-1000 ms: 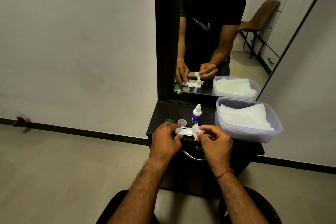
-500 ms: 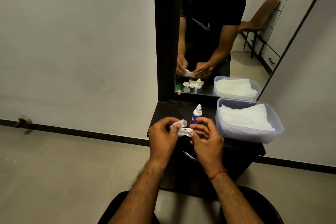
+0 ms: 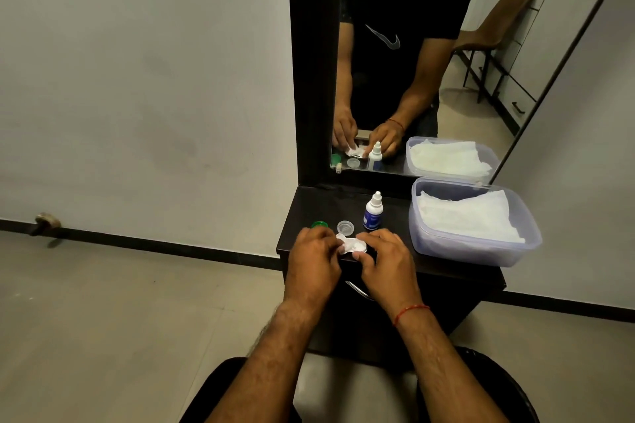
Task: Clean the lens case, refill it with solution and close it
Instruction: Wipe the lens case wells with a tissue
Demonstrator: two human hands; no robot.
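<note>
The white lens case (image 3: 354, 245) sits low over the front of the dark counter (image 3: 323, 206), held between both hands. My left hand (image 3: 314, 259) grips its left end, with a bit of white tissue (image 3: 341, 238) showing at the fingertips. My right hand (image 3: 383, 263) grips its right end, thumb under the case. Behind the hands lie a green cap (image 3: 319, 224) and a clear cap (image 3: 345, 227). The small solution bottle (image 3: 372, 211), white with a blue label, stands upright just past my right hand.
A clear plastic tub (image 3: 481, 251) holding folded white tissues (image 3: 467, 216) fills the counter's right side. A mirror (image 3: 395, 62) in a dark frame rises at the back. A metal drawer handle (image 3: 357, 290) shows below the counter edge. A grey wall stands to the left.
Both hands lifted the case and turned it, then brought it back down near the counter's front. The tissue, earlier pinched by my right hand, now shows at my left fingertips.
</note>
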